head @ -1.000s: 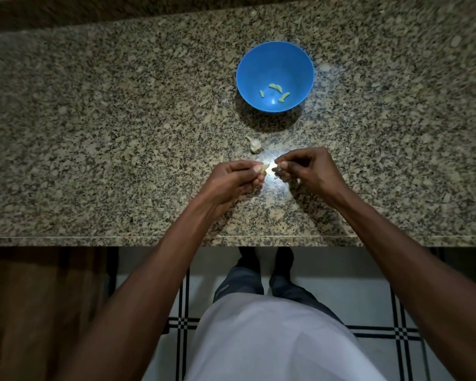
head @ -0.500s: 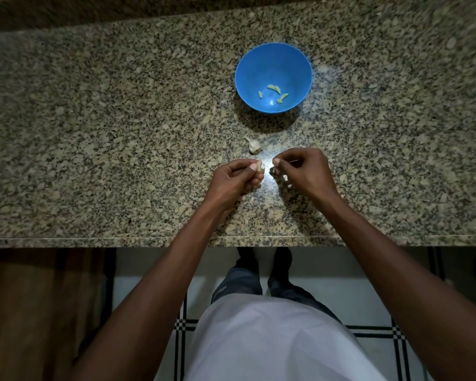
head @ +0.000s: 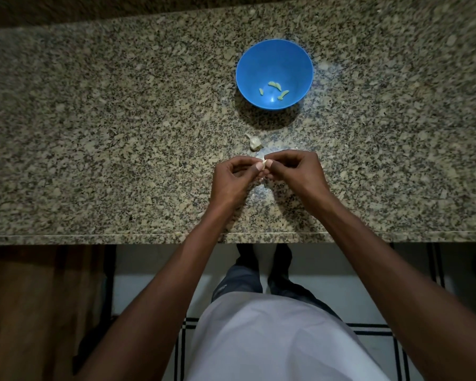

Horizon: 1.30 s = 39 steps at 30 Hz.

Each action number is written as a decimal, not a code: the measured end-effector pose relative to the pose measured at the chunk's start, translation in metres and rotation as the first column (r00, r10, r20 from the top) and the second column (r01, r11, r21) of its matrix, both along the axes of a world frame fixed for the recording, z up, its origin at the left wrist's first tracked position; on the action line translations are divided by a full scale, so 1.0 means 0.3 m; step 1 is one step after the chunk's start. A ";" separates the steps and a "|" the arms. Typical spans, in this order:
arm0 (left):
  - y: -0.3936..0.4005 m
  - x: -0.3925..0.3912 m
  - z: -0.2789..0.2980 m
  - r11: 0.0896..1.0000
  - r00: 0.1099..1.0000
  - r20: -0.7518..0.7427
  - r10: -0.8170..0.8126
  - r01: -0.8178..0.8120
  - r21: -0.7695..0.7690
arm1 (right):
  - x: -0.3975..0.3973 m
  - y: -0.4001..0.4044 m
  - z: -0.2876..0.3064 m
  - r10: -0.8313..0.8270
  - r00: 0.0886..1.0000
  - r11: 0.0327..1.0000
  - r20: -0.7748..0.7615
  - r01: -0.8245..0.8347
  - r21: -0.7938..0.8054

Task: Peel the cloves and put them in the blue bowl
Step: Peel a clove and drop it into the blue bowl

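Speckled granite countertop seen from above, lit dimly, with its front edge running across the middle of the view. At centre, the left hand and right hand meet with their fingertips touching, both held just above the stone. Between them sits a small pale clove; the left thumb and forefinger pinch it from the 9 o'clock side, and the right thumb and forefinger pinch it from the 3 o'clock side. Remaining fingers of both hands are curled under. How much skin is left on this clove cannot be made out.

At 12 o'clock from the hands, just beside them, a second clove lies on the counter in its papery skin. Farther at 12 o'clock stands the blue bowl, upright and well apart from the hands, casting a dark shadow toward them. Three peeled pieces rest near the bottom of it, yellowish against the blue.

Below the counter edge, at 6 o'clock, are a white garment, dark trousers, and a pale tiled floor with dark lines.
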<state>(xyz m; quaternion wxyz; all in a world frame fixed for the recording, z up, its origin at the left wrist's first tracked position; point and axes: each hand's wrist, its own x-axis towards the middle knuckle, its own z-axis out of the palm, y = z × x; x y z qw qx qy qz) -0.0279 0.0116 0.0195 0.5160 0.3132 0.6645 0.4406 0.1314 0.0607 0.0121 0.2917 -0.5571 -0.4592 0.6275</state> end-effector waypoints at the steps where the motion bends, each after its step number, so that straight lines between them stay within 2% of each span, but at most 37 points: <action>1: -0.003 0.002 0.000 1.000 0.999 -0.046 -0.002 0.003 0.024 | 0.000 -0.003 0.004 -0.013 0.999 1.000 -0.040 0.012 -0.023; 7: 0.006 0.012 -0.020 0.995 0.972 -0.236 0.002 0.022 0.100 | -0.009 -0.005 0.022 -0.162 0.955 0.958 -0.248 0.092 -0.272; 11: 0.006 0.029 -0.027 0.985 0.912 -0.409 0.009 0.063 0.161 | -0.019 -0.006 0.020 -0.194 0.948 0.944 -0.251 0.110 -0.312; 13: 0.010 0.034 -0.027 0.981 0.901 -0.433 0.004 0.081 0.178 | -0.025 -0.005 0.020 -0.198 0.949 0.944 -0.245 0.118 -0.307; 18: 0.020 0.037 -0.026 0.975 0.897 -0.439 -0.050 0.138 0.172 | -0.028 0.005 0.022 -0.158 0.966 0.960 -0.202 0.102 -0.261; 23: 0.025 0.032 -0.034 0.987 0.945 -0.315 -0.090 0.127 0.098 | -0.009 0.011 0.015 -0.073 0.989 0.980 -0.128 0.047 -0.195; 28: 0.015 0.028 -0.031 0.990 0.971 -0.206 -0.125 0.135 0.037 | 0.010 0.004 0.011 -0.052 0.974 0.974 -0.219 0.001 -0.225; 31: 0.010 0.026 -0.019 0.997 0.989 -0.134 -0.070 0.073 0.018 | 0.021 0.004 0.007 -0.083 0.965 0.967 -0.249 0.017 -0.256; 34: 0.013 0.004 -0.023 0.999 0.983 -0.183 -0.008 0.015 0.035 | 0.035 0.005 -0.001 -0.082 0.962 0.968 -0.261 0.015 -0.250; 39: -0.001 -0.022 -0.037 0.999 0.942 -0.335 -0.027 0.035 0.015 | 0.044 0.008 -0.002 -0.098 0.963 0.962 -0.250 0.027 -0.271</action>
